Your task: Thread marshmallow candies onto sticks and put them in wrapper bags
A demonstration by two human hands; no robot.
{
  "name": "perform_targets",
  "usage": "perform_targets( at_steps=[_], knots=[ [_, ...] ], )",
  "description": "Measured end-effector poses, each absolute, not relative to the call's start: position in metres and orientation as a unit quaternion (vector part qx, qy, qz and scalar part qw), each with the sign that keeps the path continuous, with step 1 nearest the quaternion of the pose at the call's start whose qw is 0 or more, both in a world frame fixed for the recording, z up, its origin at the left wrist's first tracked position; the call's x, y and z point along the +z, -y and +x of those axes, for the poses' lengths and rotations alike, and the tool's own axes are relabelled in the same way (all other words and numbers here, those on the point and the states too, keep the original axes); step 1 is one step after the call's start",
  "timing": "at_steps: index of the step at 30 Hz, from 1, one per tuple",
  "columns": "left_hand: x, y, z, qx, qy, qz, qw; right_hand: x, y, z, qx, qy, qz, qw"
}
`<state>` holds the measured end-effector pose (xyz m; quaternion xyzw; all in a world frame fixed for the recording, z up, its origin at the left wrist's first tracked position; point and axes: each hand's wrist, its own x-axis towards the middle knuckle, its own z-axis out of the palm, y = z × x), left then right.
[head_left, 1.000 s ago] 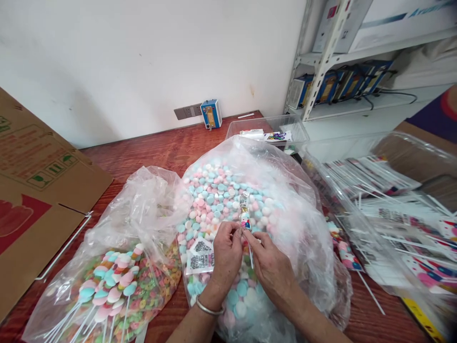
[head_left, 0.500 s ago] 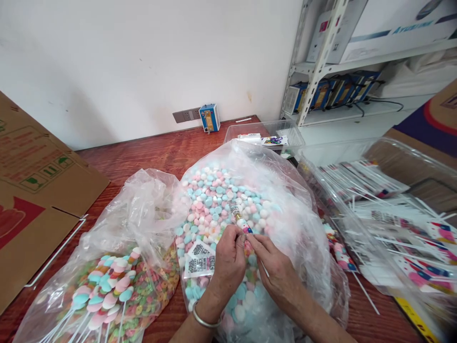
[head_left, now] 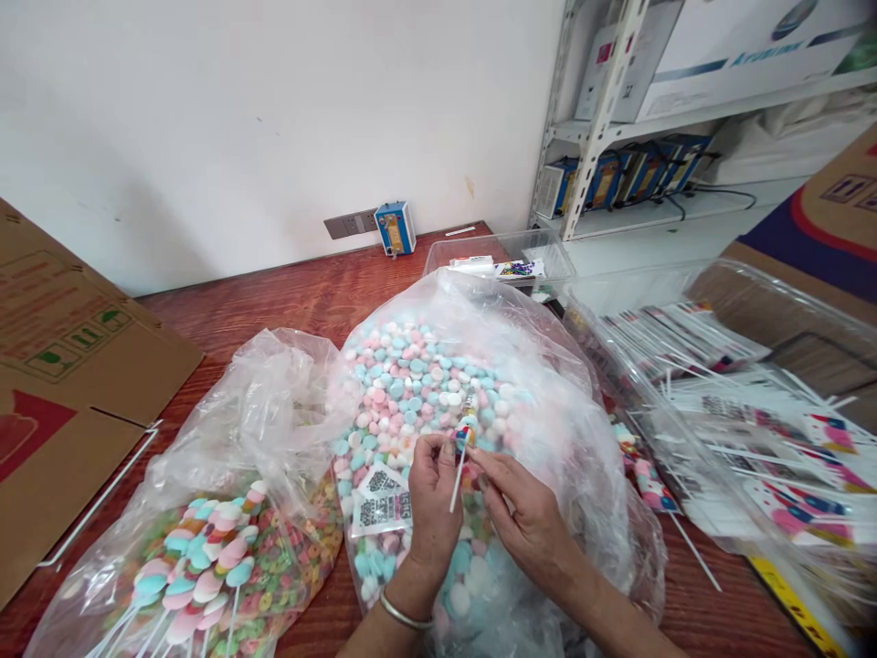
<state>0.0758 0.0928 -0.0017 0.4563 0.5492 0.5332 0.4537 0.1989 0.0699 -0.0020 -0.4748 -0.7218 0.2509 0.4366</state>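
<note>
Over the large clear bag, my left hand [head_left: 437, 489] pinches a marshmallow lollipop in a printed wrapper [head_left: 467, 428]. Its white stick [head_left: 457, 484] slants down toward me across the left fingers. My right hand [head_left: 524, 512] is closed in from the other side, its fingertips on the wrapper's near end. Part of that grip is hidden. Below and around both hands, pink, blue and white marshmallows [head_left: 390, 375] fill the clear bag [head_left: 568, 429]. A printed packet [head_left: 384, 501] lies on them, left of my left hand.
At left, marshmallow lollipops [head_left: 206, 557] rest on a bag of ring candies [head_left: 308, 539], beside a cardboard box [head_left: 75, 366]. A clear bin [head_left: 634, 439] at right holds printed wrappers and sticks. Behind are a small tray [head_left: 507, 245], a blue device [head_left: 396, 228] and a shelf [head_left: 596, 128].
The lollipop has turned in my fingers: its stick moved from the right hand's side to in front of my left hand. The right fingers shifted slightly, and the view swung a little right.
</note>
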Motion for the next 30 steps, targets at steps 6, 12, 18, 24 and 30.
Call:
perform_targets(
  at_steps=[6, 12, 18, 24, 30],
  knots=[
    [-0.004, -0.090, 0.083, 0.529, -0.511, 0.429, 0.525, -0.009, -0.068, 0.197, 0.164, 0.699, -0.507, 0.477],
    [0.004, -0.090, 0.078, 0.510, -0.554, 0.526, 0.395, -0.009, -0.070, 0.205, 0.110, 0.743, -0.486, 0.447],
    [0.003, -0.094, 0.073, 0.476, -0.559, 0.577, 0.356, -0.006, -0.071, 0.203, 0.151, 0.746, -0.485, 0.432],
    [-0.002, -0.097, 0.075, 0.462, -0.567, 0.568, 0.377, -0.012, -0.072, 0.198, 0.071, 0.758, -0.525, 0.379],
    [-0.007, -0.097, 0.074, 0.467, -0.537, 0.591, 0.380, -0.018, -0.072, 0.197, 0.027, 0.774, -0.542, 0.326]
  ],
)
